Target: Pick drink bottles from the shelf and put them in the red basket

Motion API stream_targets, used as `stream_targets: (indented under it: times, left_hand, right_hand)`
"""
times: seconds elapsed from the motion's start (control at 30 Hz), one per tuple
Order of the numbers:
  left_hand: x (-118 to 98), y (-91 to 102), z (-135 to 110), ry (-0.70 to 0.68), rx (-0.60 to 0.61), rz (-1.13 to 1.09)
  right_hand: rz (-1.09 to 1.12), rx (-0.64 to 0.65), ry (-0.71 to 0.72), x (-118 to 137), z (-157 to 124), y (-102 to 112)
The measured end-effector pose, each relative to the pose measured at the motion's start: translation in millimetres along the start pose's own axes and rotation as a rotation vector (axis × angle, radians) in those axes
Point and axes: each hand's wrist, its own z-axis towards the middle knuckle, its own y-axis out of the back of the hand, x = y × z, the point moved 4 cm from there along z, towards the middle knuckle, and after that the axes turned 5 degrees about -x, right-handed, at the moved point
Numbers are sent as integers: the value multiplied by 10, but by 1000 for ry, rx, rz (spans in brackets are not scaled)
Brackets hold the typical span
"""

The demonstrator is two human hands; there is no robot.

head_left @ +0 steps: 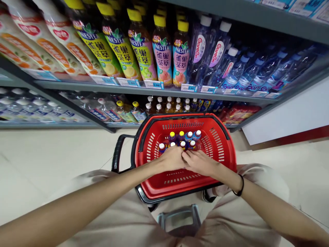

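Note:
Both hands meet over the red shopping basket [151, 183], which stands in front of my knees. My left hand [173, 159] is closed, its fingers curled downward and its back toward me. Against it, my right hand [199, 162] bends its fingers inward at the left hand's knuckles. Whatever lies between or under the fingers is hidden. Just beyond the hands, several small bottles stand upright in the basket, among them a bottle with a yellow cap [172, 134] and a blue-labelled bottle with a white cap [197, 134]. The hands partly cover the nearer row.
A shelf [164, 92] ahead holds several NESTEA bottles [181, 56], water bottles [218, 55] and large juice bottles [61, 37]. More drinks fill the lower shelf. The basket's black handle [118, 151] sticks out left. A grey stool-like frame [180, 219] sits between my legs.

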Motion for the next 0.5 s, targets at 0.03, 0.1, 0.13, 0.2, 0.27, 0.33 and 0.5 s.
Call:
stream_targets:
  times: [0.03, 0.1, 0.13, 0.2, 0.27, 0.33, 0.5]
  left_hand:
    - [-9, 29, -7, -31, 24, -5]
    - [-26, 118, -37, -141, 72, 39]
    - [-25, 176, -62, -203, 83, 102]
    - [19, 306, -127, -276, 68, 279]
    - [115, 428, -207, -229, 60, 429]
    - [221, 514, -306, -119, 116, 492]
    - [393, 617, -570, 99, 261, 529]
  right_hand:
    - [31, 15, -18, -34, -7, 10]
    - [95, 42, -52, -135, -39, 45]
    - [116, 51, -71, -201, -63, 69]
    - [121, 71, -123, -352, -122, 116]
    - [86, 99, -184, -508, -184, 148]
    - [42, 148, -218, -650, -232, 152]
    - [-48, 291, -261, -1049, -231, 64]
